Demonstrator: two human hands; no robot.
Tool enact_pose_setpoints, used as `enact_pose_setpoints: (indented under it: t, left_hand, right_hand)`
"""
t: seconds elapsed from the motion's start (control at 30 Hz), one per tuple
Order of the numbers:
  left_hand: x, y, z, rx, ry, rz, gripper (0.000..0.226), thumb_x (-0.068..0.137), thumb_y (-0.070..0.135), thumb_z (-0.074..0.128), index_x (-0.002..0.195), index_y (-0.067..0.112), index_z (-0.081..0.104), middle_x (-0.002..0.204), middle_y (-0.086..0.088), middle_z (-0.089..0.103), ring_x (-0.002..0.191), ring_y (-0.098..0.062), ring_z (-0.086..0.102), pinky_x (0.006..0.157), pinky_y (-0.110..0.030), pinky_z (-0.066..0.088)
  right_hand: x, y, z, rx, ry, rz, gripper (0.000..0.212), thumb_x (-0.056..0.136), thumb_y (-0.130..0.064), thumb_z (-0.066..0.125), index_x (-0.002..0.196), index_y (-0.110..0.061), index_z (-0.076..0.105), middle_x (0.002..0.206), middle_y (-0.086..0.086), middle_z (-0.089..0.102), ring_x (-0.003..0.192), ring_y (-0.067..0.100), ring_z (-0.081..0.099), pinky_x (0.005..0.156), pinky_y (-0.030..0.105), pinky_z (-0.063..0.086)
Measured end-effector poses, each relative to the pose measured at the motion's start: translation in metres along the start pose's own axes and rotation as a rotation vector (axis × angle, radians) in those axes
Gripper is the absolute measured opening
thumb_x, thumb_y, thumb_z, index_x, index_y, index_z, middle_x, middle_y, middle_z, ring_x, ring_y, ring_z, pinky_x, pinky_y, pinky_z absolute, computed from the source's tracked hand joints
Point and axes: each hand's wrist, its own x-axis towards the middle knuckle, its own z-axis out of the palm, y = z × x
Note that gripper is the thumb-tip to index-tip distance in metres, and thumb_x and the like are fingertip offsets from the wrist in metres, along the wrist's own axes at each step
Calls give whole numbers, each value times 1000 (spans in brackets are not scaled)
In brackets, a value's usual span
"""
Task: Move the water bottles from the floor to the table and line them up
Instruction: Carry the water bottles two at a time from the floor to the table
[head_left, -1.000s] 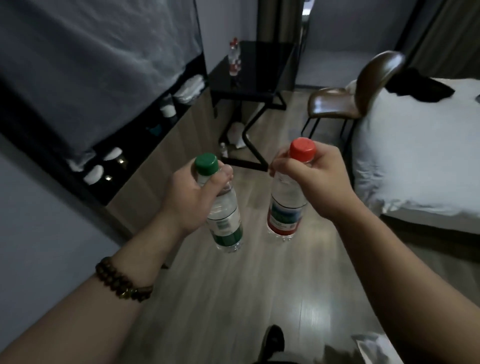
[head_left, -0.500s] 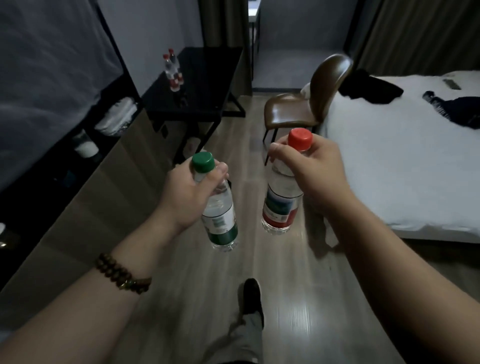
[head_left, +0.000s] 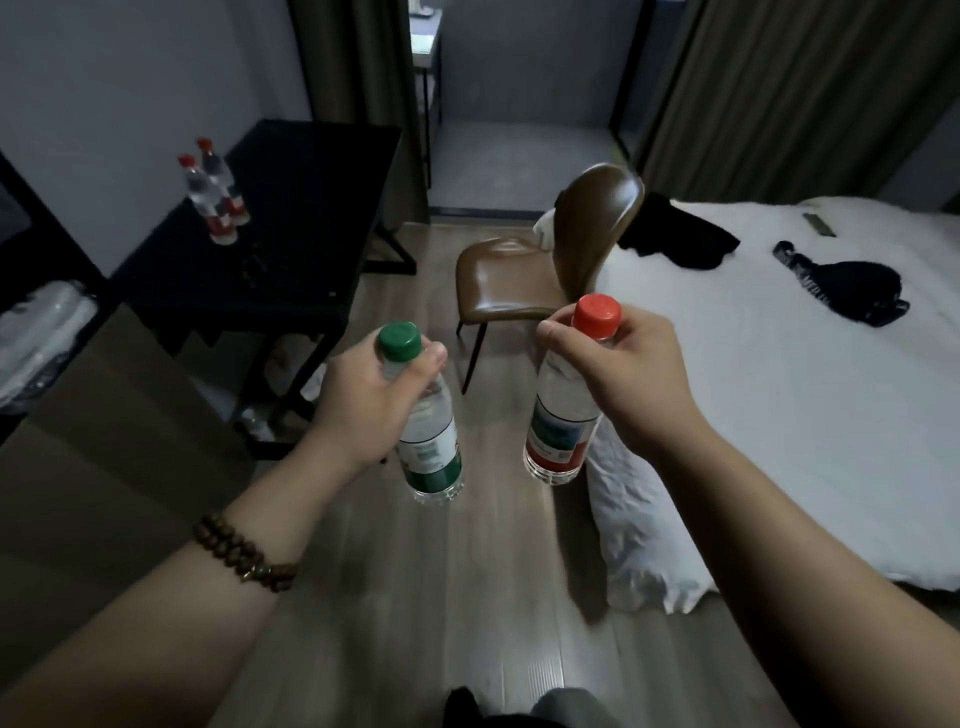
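Observation:
My left hand (head_left: 366, 402) grips the neck of a green-capped water bottle (head_left: 431, 457), which hangs upright above the wooden floor. My right hand (head_left: 621, 371) holds a red-capped water bottle (head_left: 558, 431) by its neck, level with the other. Ahead on the left stands the black table (head_left: 291, 244). Two red-capped bottles (head_left: 213, 195) stand close together on its far left part.
A brown chair (head_left: 519, 283) stands between the table and the white bed (head_left: 779, 389) on the right. Dark clothes (head_left: 852, 288) lie on the bed. A low shelf unit (head_left: 47, 332) runs along the left wall. Small items lie on the floor under the table.
The view has swung right and moved forward; the table and chair are nearer and more of the bed shows. Both hands hold their bottles the same way.

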Motion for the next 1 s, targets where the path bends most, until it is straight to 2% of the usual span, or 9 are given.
enact_pose_setpoints:
  t: [0.07, 0.2, 0.33, 0.4, 0.5, 0.6, 0.77, 0.87, 1.0]
  left_hand:
    - [43, -8, 8, 0, 11, 9, 39, 84, 55, 65, 92, 17, 72, 88, -1, 78, 88, -17, 75, 87, -46, 60]
    - [120, -28, 25, -5, 37, -14, 36, 84, 52, 67, 91, 18, 72, 87, -2, 78, 89, -20, 75, 87, -44, 60]
    - [197, -51, 38, 47, 76, -33, 39, 82, 57, 66, 90, 19, 73, 86, 1, 78, 84, -12, 75, 76, -25, 58]
    - [236, -62, 43, 48, 105, -58, 36, 82, 54, 68, 91, 19, 72, 87, -1, 78, 86, -16, 76, 79, -30, 60]
    - [294, -70, 48, 78, 175, -104, 25, 82, 48, 69, 88, 24, 73, 90, -3, 78, 90, -22, 76, 88, -51, 61]
    - [347, -72, 46, 93, 239, -155, 21, 85, 45, 72, 91, 26, 73, 94, -1, 78, 93, -21, 75, 89, -57, 59]
    - [418, -82, 39, 52, 380, -213, 38, 85, 57, 70, 96, 21, 74, 98, -2, 78, 94, -17, 76, 90, -49, 61]
    - [453, -97, 30, 72, 439, -220, 36, 84, 56, 69, 94, 21, 74, 96, 0, 78, 94, -15, 75, 89, -42, 61]
    - [500, -125, 7, 101, 474, -240, 30, 86, 55, 67, 93, 26, 74, 96, 3, 78, 94, -12, 75, 89, -42, 60]
  right_hand:
    - [39, 15, 2, 13, 24, 0, 4, 85, -26, 81, 84, -22, 79, 80, -6, 78, 79, 10, 75, 72, 24, 60]
    - [118, 50, 11, -10, 29, 36, 9, 85, -31, 82, 85, -23, 79, 80, -4, 77, 82, 15, 74, 76, 30, 61]
    - [209, 88, 26, -24, -37, 9, 13, 86, -32, 82, 81, -20, 78, 77, -2, 75, 78, 14, 72, 74, 31, 58]
    - [257, 105, 35, -24, -76, -21, 11, 86, -29, 82, 80, -21, 78, 77, -4, 76, 78, 12, 72, 73, 28, 57]
    - [330, 121, 45, -22, -140, -53, 11, 86, -26, 82, 77, -22, 77, 74, -7, 74, 73, 3, 69, 70, 18, 52]
    - [401, 128, 55, -10, -223, -40, 10, 86, -28, 82, 83, -19, 79, 78, -3, 76, 80, 9, 71, 75, 24, 56]
    - [501, 143, 93, 24, -288, -58, 11, 85, -26, 84, 77, -21, 77, 69, -7, 71, 72, 5, 67, 70, 21, 52]
    - [548, 158, 123, 52, -324, -57, 12, 84, -26, 84, 75, -25, 76, 68, -12, 71, 68, -1, 65, 68, 15, 48]
    - [606, 173, 168, 57, -399, -68, 13, 85, -32, 83, 77, -25, 77, 72, -6, 73, 72, 5, 70, 66, 21, 55]
